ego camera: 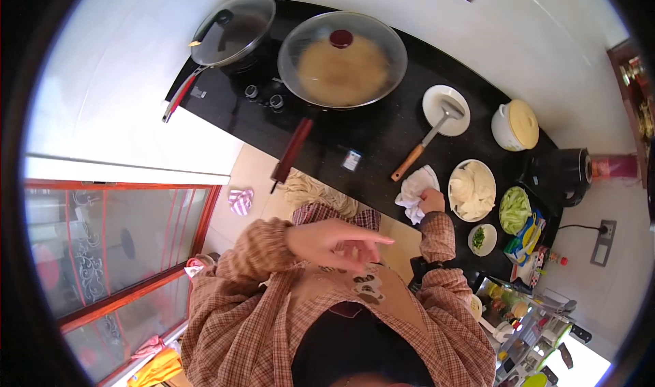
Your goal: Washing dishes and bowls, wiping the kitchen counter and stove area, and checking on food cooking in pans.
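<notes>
My right hand (433, 201) has its fingers closed on the edge of a crumpled white cloth (417, 186) at the front of the black counter. In front of my body, my left hand (335, 241) hangs in the air, fingers apart and holding nothing. Just right of the cloth stands a white bowl of pale, flat food pieces (473, 190). Beyond the cloth, a spatula (422, 146) with a wooden handle rests its metal head on a white plate (432, 111).
A large lidded wok (291, 149) with pale brown contents sits on the hob, its handle jutting past the counter edge. Further left is a lidded pan (179, 98). To the right are shredded greens (516, 210), a bowl with chopped herbs (488, 240), a lidded pot (505, 126) and a black appliance (555, 174).
</notes>
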{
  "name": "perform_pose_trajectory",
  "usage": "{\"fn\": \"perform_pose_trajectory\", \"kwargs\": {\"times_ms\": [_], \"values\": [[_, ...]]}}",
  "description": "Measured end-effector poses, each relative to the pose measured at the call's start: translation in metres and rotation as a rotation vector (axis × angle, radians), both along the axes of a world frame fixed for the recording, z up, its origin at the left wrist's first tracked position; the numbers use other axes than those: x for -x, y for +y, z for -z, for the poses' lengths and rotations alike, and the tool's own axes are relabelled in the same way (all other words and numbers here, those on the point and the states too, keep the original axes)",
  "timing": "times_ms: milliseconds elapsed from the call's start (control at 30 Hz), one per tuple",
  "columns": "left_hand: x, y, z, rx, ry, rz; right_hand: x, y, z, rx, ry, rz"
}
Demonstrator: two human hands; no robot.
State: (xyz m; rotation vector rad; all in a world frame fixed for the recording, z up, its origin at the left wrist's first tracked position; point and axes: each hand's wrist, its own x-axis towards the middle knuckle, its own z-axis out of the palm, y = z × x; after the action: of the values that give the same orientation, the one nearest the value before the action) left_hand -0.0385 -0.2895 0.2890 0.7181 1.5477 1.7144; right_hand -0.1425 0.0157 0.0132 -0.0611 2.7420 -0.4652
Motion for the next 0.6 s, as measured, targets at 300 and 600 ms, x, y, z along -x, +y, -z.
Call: {"fn": "perform_pose_trajectory", "kwargs": {"times_ms": [300, 600], "values": [[-0.075, -0.184, 0.007, -0.603, -0.043, -0.101, -0.042, -0.010, -0.030, 0.001, 0.071, 0.117], [-0.079, -0.271, -0.055, -0.921, 0.270, 0.217, -0.125, -0.084, -0.096, -0.061, 0.144, -0.014]]}}
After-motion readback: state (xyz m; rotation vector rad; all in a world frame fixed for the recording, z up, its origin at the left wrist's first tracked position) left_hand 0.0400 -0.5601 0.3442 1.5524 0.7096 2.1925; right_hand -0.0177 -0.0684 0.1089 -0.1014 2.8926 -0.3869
